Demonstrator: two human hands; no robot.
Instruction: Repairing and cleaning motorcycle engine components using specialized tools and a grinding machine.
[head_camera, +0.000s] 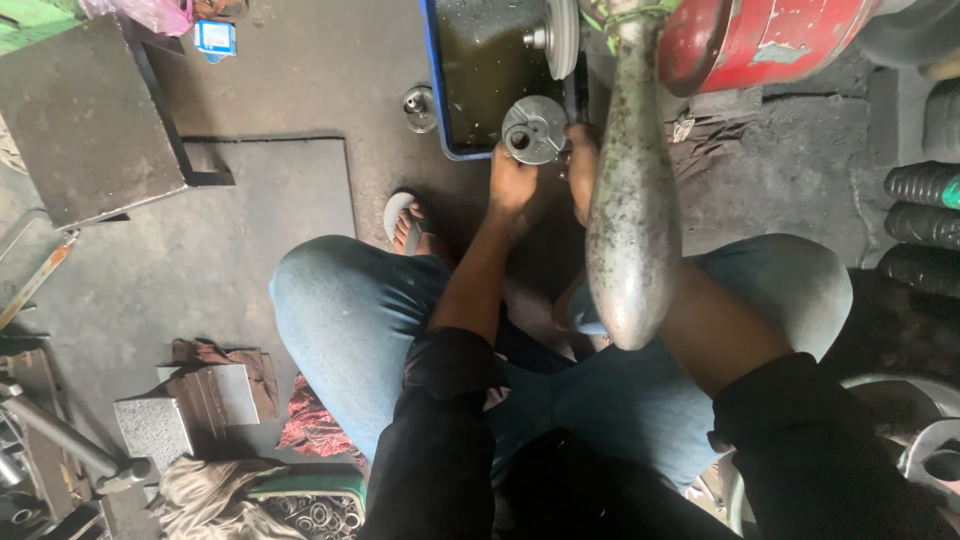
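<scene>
My left hand (512, 185) grips a round grey metal part (534, 129) with a hole in its face, holding it at the edge of a blue tray (436, 95) of dark oily liquid. My right hand (581, 165) is on the part's right side, partly hidden behind a thick grey metal handle (630, 190) that hangs down in front of the camera. Whether the right hand grips the part or only touches it is hidden. Both sleeves are black, and my knees in blue jeans spread below.
A red machine body (760, 35) sits top right above the handle. A small metal cap (419, 106) lies left of the tray. A dark metal stand (85, 120) is at upper left, metal blocks and rags (200, 400) at lower left, black ribbed cylinders (925, 225) at right.
</scene>
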